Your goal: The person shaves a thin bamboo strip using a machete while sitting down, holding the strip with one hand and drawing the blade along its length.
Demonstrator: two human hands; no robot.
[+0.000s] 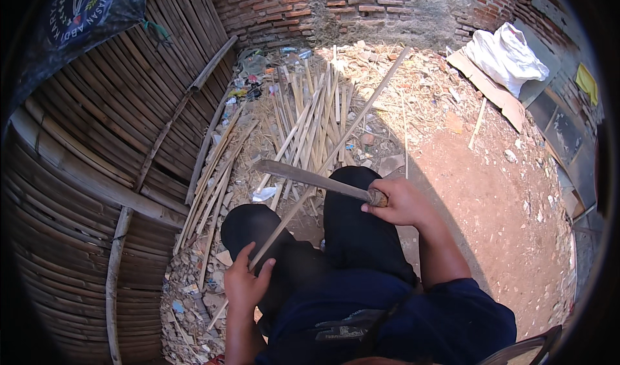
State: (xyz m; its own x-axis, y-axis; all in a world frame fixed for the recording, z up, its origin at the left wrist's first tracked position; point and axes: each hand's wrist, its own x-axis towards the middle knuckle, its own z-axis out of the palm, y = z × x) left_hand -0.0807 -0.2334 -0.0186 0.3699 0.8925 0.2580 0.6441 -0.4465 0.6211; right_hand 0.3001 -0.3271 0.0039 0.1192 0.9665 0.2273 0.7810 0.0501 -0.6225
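My right hand (403, 200) is closed round the wooden handle of a machete (300, 174). Its broad blade points left and lies across a long bamboo strip (368, 107), above my knees; whether the two touch I cannot tell. My left hand (247, 281) has that strip between its thumb and fingers near the close end, beside my left knee. From there the strip slants away to the upper right. Part of its near end is hidden by the hand.
Ahead lies a pile of cut bamboo strips (316, 120), with more strips (210, 184) along the slatted bamboo wall (84, 145) at left. A brick wall (361, 7) closes the far side. White sacking (507, 58) rests at the far right. Rubble and shavings litter the ground.
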